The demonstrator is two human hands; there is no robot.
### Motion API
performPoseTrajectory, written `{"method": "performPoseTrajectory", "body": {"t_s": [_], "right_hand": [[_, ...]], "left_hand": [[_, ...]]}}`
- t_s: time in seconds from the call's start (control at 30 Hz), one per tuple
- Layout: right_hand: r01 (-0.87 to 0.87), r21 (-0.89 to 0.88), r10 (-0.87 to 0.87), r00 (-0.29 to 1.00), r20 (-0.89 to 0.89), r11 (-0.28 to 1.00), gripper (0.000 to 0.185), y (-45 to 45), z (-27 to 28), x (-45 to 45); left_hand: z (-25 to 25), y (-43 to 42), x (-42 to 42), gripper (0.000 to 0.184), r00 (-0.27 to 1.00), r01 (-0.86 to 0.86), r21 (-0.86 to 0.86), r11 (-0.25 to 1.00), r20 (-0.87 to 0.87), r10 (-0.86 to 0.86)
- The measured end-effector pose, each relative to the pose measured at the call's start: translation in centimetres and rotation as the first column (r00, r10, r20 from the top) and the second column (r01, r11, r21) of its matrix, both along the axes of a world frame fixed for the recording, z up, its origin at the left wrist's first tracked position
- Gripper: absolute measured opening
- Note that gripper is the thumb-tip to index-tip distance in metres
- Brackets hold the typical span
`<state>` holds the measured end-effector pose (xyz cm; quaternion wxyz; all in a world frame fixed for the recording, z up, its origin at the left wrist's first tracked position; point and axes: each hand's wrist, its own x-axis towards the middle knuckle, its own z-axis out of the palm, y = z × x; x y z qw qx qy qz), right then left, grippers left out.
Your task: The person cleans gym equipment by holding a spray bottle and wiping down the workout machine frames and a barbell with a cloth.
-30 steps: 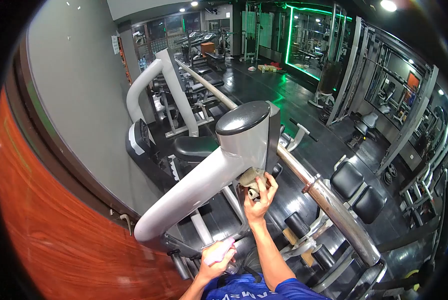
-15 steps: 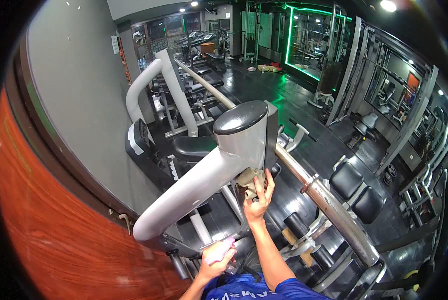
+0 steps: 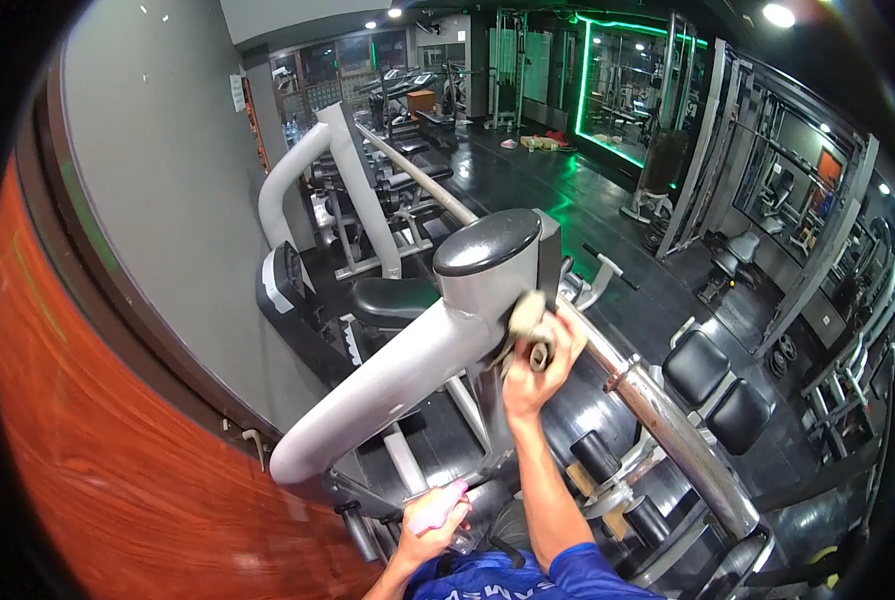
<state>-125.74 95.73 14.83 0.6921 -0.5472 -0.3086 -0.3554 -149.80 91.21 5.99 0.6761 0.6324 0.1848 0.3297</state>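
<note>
My right hand [image 3: 550, 362] is closed around a bunched beige cloth [image 3: 530, 318]. It presses the cloth to the lower side of a thick silver-grey upright [image 3: 483, 290] with a black oval cap [image 3: 488, 242]. This upright belongs to the curved frame [image 3: 368, 405] of a weight machine. Down near my body, my left hand [image 3: 426, 530] grips a spray bottle with a pink top [image 3: 440, 508]; its clear lower part is mostly hidden by the fingers. Just right of the cloth, a long metal bar [image 3: 608, 355] runs from the upright and ends in a thick worn sleeve [image 3: 693, 450].
A reddish wooden panel [image 3: 118, 450] and a grey wall [image 3: 158, 170] stand close on my left. Black padded seats [image 3: 696, 362] and foam rollers [image 3: 593, 452] lie to the right. Further back are cable racks [image 3: 823, 250] and a green-lit mirror [image 3: 623, 90].
My right hand has moved up and slightly right with the cloth, along the upright's side. My left hand with the spray bottle has stayed nearly in place.
</note>
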Motion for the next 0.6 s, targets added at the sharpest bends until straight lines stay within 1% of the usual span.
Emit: {"method": "performPoseTrajectory", "body": {"t_s": [0.07, 0.13, 0.17, 0.2, 0.27, 0.3, 0.33, 0.4, 0.47, 0.5, 0.53, 0.57, 0.6], "right_hand": [[0.024, 0.047, -0.026, 0.999, 0.027, 0.999, 0.043, 0.4, 4.1, 0.4], [0.022, 0.037, -0.024, 0.998, 0.062, 0.999, 0.045, 0.7, 7.8, 0.6], [-0.046, -0.008, 0.046, 0.999, 0.025, 0.999, 0.05, 0.6, 9.4, 0.1], [-0.088, -0.014, 0.088, 0.996, 0.013, 0.996, 0.044, 0.8, 9.8, 0.1], [0.017, -0.061, -0.01, 0.993, 0.115, 0.998, 0.038, 0.9, 8.1, 0.7], [-0.025, -0.043, 0.029, 0.993, 0.111, 0.999, 0.034, 0.9, 6.6, 0.8], [-0.055, -0.037, 0.059, 0.991, 0.116, 0.998, 0.034, 0.6, 5.1, 0.7], [-0.028, -0.084, 0.037, 0.994, 0.105, 0.996, 0.034, 0.3, 1.1, 0.6], [-0.069, -0.108, 0.075, 0.996, 0.05, 0.992, 0.034, -0.2, -3.1, -0.1], [-0.067, -0.141, 0.071, 0.997, 0.021, 0.988, 0.039, -0.5, -5.1, -0.5], [-0.065, -0.173, 0.065, 0.998, -0.009, 0.983, 0.049, -0.9, -7.1, -1.0], [-0.13, -0.183, 0.111, 0.987, -0.113, 0.974, 0.047, -1.2, -8.8, -1.4], [-0.15, -0.186, 0.128, 0.984, -0.124, 0.971, 0.047, -1.5, -8.7, -1.7]], "left_hand": [[-0.1, 0.1, 0.0, 0.015, 1.0, -0.01, 0.032, 0.999, 0.012, 0.009], [-0.1, 0.2, -0.2, 0.015, 1.0, -0.019, 0.041, 0.999, 0.014, 0.018], [-0.2, 0.3, -0.2, 0.015, 1.0, -0.023, 0.035, 0.999, 0.011, 0.022], [-0.3, 0.3, -0.3, 0.015, 1.0, -0.027, 0.027, 0.999, 0.008, 0.027], [0.0, 0.3, -0.4, 0.015, 0.999, -0.034, 0.034, 0.999, -0.012, 0.034], [0.0, 0.4, -0.3, 0.016, 0.999, -0.037, 0.037, 0.999, -0.02, 0.038], [0.0, 0.5, -0.3, 0.015, 0.999, -0.038, 0.039, 0.999, -0.016, 0.039], [-0.4, 0.5, -0.3, 0.015, 0.999, -0.038, 0.039, 0.999, -0.014, 0.038], [-1.0, 0.5, -0.4, 0.014, 0.999, -0.033, 0.024, 0.999, -0.016, 0.033], [-1.1, 0.5, -0.4, 0.014, 0.999, -0.029, 0.016, 0.999, -0.017, 0.03], [-1.1, 0.4, -0.4, 0.014, 0.999, -0.026, 0.003, 1.0, -0.026, 0.026], [-1.1, 0.3, -0.4, 0.013, 0.999, -0.022, -0.009, 1.0, -0.036, 0.022], [-1.1, 0.3, -0.3, 0.013, 0.999, -0.018, -0.019, 1.0, -0.045, 0.017]]}}
